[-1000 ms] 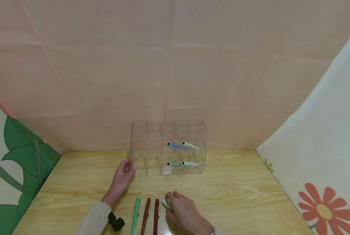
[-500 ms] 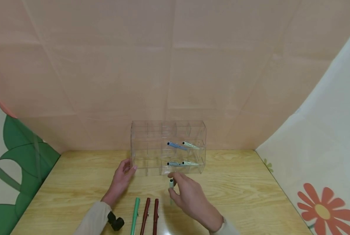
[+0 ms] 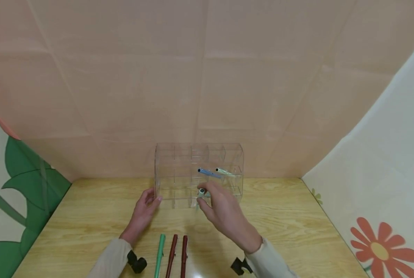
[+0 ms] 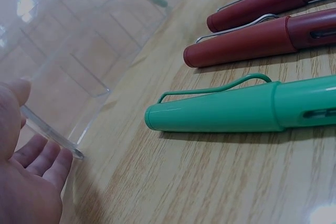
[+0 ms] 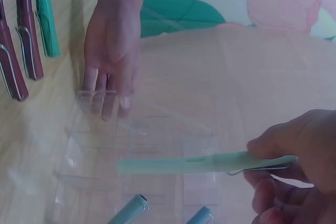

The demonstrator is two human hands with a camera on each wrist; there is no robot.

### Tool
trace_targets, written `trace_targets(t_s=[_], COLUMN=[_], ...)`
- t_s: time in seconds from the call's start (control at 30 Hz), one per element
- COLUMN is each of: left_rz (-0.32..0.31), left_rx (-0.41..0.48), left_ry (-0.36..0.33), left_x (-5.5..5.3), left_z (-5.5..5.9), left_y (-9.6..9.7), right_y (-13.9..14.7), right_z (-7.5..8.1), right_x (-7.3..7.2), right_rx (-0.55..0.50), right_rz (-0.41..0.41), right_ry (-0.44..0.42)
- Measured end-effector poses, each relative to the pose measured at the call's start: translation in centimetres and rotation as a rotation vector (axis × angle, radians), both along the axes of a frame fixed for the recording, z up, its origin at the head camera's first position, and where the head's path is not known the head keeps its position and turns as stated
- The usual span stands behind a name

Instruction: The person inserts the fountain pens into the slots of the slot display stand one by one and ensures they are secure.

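My left hand (image 3: 145,208) grips the left wall of a clear compartment organizer (image 3: 182,170). In the left wrist view the wall's edge lies between thumb and fingers (image 4: 44,160). My right hand (image 3: 225,214) pinches a pale green pen (image 5: 173,165) by its clipped cap, the body pointing down, before the lower compartments. A blue pen (image 3: 209,173) and another pale green pen (image 3: 225,172) lie in the middle row. Behind my right hand the lower row is mostly hidden; a grey-teal pen (image 5: 128,211) shows there in the right wrist view.
Nearer me on the wooden table (image 3: 279,224) lie a green pen (image 3: 160,253) and two dark red pens (image 3: 172,255), side by side. A pinkish cloth backdrop (image 3: 200,77) stands behind the organizer, with printed panels at both sides.
My right hand has lifted the pale green pen off the table beside the red pens and carried it forward to the organizer, tilting it upright. My left hand has stayed put.
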State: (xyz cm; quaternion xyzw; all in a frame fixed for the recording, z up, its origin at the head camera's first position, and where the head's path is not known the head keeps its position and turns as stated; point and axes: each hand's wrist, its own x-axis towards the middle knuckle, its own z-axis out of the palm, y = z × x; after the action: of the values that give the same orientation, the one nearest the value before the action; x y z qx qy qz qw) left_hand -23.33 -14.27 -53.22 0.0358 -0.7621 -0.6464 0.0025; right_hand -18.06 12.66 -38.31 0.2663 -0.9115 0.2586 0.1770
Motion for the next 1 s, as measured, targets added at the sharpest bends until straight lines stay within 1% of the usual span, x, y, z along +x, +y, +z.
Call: trace_targets(t_s=[0.2, 0.27, 0.33, 0.53, 0.7, 0.83, 1.0], left_rz=[-0.003, -0.008, -0.007, 0.000, 0.002, -0.002, -0.001], left_rx=[-0.014, -0.014, -0.010, -0.014, -0.019, -0.023, -0.026], left_ry=[-0.017, -0.024, -0.032, -0.044, -0.035, -0.025, -0.027], left_x=[0.0, 0.0, -0.1, -0.1, -0.1, 0.0, -0.1], left_z=[0.0, 0.0, 0.0, 0.0, 0.0, 0.2, 0.2], left_y=[-0.2, -0.2, -0.1, 0.0, 0.0, 0.0, -0.1], right_y=[-0.1, -0.1, -0.2, -0.3, -0.4, -0.6, -1.0], right_z=[0.5, 0.4, 0.2, -1.1, -2.3, -3.3, -4.5], right_x=[-1.6, -2.1, -2.6, -4.3, -5.4, -5.9, -6.4], right_rx=[-0.037, -0.035, -0.026, 0.024, 0.118, 0.194, 0.232], right_rz=[0.029, 0.025, 0.017, 0.000, -0.009, 0.015, 0.053], right_ry=[0.037, 0.047, 0.075, 0.147, 0.186, 0.227, 0.305])
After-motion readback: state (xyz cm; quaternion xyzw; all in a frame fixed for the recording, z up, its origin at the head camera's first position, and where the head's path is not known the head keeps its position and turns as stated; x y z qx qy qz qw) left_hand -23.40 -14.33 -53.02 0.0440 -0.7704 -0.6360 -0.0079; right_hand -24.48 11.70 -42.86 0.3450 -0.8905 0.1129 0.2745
